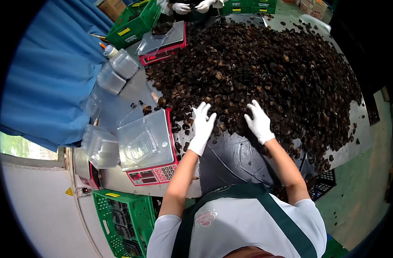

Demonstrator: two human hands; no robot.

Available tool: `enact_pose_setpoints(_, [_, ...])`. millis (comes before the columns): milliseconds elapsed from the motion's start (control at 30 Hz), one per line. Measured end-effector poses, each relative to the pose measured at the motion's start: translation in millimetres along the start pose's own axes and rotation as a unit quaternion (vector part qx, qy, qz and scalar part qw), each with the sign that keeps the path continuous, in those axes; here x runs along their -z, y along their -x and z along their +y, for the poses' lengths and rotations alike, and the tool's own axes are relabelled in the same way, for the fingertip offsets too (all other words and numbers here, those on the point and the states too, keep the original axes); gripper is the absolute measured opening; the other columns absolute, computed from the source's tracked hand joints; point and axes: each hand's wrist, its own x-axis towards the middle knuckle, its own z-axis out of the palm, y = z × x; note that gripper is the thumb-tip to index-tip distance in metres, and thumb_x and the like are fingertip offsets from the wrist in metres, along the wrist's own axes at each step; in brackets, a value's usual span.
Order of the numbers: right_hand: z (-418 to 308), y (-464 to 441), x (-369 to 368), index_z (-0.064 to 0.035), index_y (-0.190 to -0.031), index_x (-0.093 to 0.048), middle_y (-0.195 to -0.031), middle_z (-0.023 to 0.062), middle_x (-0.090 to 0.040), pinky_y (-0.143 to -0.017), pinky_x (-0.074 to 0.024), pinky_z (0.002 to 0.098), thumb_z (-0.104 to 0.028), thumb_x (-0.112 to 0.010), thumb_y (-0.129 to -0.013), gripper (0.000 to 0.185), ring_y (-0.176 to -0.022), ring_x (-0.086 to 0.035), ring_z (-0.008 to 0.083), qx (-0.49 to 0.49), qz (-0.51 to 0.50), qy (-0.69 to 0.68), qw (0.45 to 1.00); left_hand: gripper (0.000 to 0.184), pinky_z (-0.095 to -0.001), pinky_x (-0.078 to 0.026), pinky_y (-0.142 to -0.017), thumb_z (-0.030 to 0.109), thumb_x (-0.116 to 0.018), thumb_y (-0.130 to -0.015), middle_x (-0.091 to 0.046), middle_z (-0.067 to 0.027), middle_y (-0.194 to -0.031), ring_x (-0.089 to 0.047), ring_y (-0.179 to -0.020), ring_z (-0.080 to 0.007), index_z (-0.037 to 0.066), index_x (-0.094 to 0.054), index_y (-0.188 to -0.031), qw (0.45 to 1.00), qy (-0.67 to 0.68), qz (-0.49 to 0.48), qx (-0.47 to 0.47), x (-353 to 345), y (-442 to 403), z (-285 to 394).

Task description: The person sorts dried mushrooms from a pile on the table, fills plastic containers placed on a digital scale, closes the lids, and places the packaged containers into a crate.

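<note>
A wide heap of dark brown wood ear mushrooms (256,73) covers much of the table. Both of my hands wear white gloves and rest at the heap's near edge. My left hand (203,129) has its fingers spread, touching the mushrooms just right of the near scale. Its fingertips point away from me, and no item shows in it. My right hand (259,122) lies opposite, fingers apart against the pieces, also without anything visible in its grip. A clear plastic container (143,144) sits on the near red scale (149,174).
Another red scale (162,53) stands farther back, beside a green crate (134,26). Stacked clear containers (102,148) line the left side. Below left is a green crate (103,215) with packed boxes. A co-worker's gloved hands (181,7) show at the far side.
</note>
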Motion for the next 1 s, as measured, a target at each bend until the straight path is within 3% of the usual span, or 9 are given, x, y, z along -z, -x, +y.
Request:
enact_pose_setpoints(100, [3.0, -51.6, 10.8, -0.0078, -0.122, -0.055, -0.135, 0.0129, -0.049, -0.089, -0.0497, 0.0378, -0.026, -0.070, -0.079, 0.049, -0.107, -0.056, 0.0308, -0.005, -0.014, 0.010, 1.000, 0.053, -0.0368, -0.043, -0.098, 0.024, -0.073, -0.079, -0.041, -0.0137, -0.143, -0.052, -0.116, -0.0278, 0.008, -0.055, -0.126, 0.984, -0.161, 0.040, -0.070, 10.5, -50.4, -2.8])
enact_pose_setpoints(133, [3.5, -70.0, 12.1, -0.0080, -0.124, -0.054, -0.136, 0.0131, -0.048, -0.090, -0.0491, 0.0384, -0.027, -0.071, -0.079, 0.052, -0.108, -0.055, 0.0317, 0.001, -0.015, 0.020, 1.000, 0.059, -0.0410, -0.033, -0.108, 0.030, -0.072, -0.079, -0.035, -0.0158, -0.146, -0.033, -0.134, -0.0347, 0.009, -0.052, -0.130, 0.992, -0.117, -0.026, 0.045, 19.5, -67.7, 17.1])
enact_pose_setpoints(300, [-3.5, -168.5, 1.8, -0.0094, -0.137, -0.043, -0.143, 0.0209, -0.036, -0.097, -0.0446, 0.0438, -0.045, -0.078, -0.069, 0.084, -0.121, -0.046, 0.0373, -0.018, -0.062, 0.097, 0.993, 0.108, -0.0610, -0.019, -0.108, 0.056, -0.078, -0.064, -0.003, -0.0170, -0.157, -0.011, -0.143, -0.0390, 0.017, -0.023, -0.149, 0.958, -0.234, -0.142, 0.082, 9.3, -147.0, 14.8])
enact_pose_setpoints(400, [-6.9, -203.2, -23.2, -0.0136, -0.141, -0.036, -0.149, 0.0201, -0.026, -0.100, -0.0367, 0.0588, -0.054, -0.080, -0.062, 0.100, -0.132, -0.033, 0.0393, -0.050, -0.129, 0.137, 0.981, 0.121, -0.0640, -0.019, -0.107, 0.061, -0.080, -0.055, 0.001, -0.0166, -0.157, -0.008, -0.142, -0.0426, 0.022, -0.016, -0.151, 0.942, -0.244, -0.212, 0.094, -5.6, -170.2, 9.9])
enact_pose_setpoints(467, [-13.5, -207.5, -43.4, -0.0175, -0.138, -0.041, -0.148, 0.0190, -0.026, -0.097, -0.0372, 0.0630, -0.054, -0.082, -0.059, 0.096, -0.131, -0.033, 0.0409, -0.051, -0.178, 0.141, 0.972, 0.118, -0.0613, -0.027, -0.105, 0.057, -0.082, -0.054, -0.005, -0.0164, -0.157, -0.019, -0.139, -0.0412, 0.028, -0.019, -0.149, 0.925, -0.273, -0.244, 0.098, -13.3, -173.3, 9.7])
enact_pose_setpoints(533, [-27.3, -196.1, -55.5, -0.0161, -0.126, -0.053, -0.144, 0.0172, -0.032, -0.093, -0.0444, 0.0547, -0.044, -0.084, -0.058, 0.080, -0.123, -0.041, 0.0391, -0.007, -0.192, 0.149, 0.970, 0.109, -0.0546, -0.035, -0.103, 0.049, -0.085, -0.055, -0.014, -0.0137, -0.155, -0.034, -0.132, -0.0366, 0.031, -0.028, -0.146, 0.927, -0.294, -0.220, 0.075, -22.4, -170.0, 4.4])
enact_pose_setpoints(667, [-29.0, -161.2, -67.7, -0.0150, -0.113, -0.059, -0.139, 0.0165, -0.039, -0.081, -0.0500, 0.0444, -0.023, -0.079, -0.061, 0.056, -0.109, -0.049, 0.0343, 0.079, -0.136, 0.132, 0.979, 0.075, -0.0465, -0.043, -0.097, 0.028, -0.081, -0.064, -0.032, -0.0060, -0.146, -0.041, -0.122, -0.0328, 0.023, -0.048, -0.132, 0.960, -0.226, -0.165, -0.013, -24.4, -135.6, -5.8])
enact_pose_setpoints(733, [-27.5, -142.0, -63.7, -0.0151, -0.110, -0.059, -0.138, 0.0174, -0.041, -0.073, -0.0492, 0.0435, -0.014, -0.074, -0.062, 0.051, -0.103, -0.052, 0.0327, 0.119, -0.121, 0.124, 0.978, 0.059, -0.0431, -0.043, -0.097, 0.018, -0.078, -0.060, -0.045, -0.0112, -0.138, -0.046, -0.116, -0.0351, 0.013, -0.059, -0.115, 0.977, -0.173, -0.115, -0.053, -21.7, -113.2, -5.0])
enact_pose_setpoints(1000, [-43.6, -59.2, -58.1, -0.0068, -0.102, -0.062, -0.143, 0.0140, -0.040, -0.086, -0.0505, 0.0394, -0.004, -0.067, -0.065, 0.037, -0.109, -0.054, 0.0325, 0.129, -0.159, -0.045, 0.978, 0.035, -0.0397, -0.043, -0.095, 0.001, -0.064, -0.065, -0.056, -0.0136, -0.123, -0.052, -0.111, -0.0339, 0.005, -0.062, -0.100, 0.987, -0.140, -0.011, -0.074, -14.9, -24.0, -17.1])
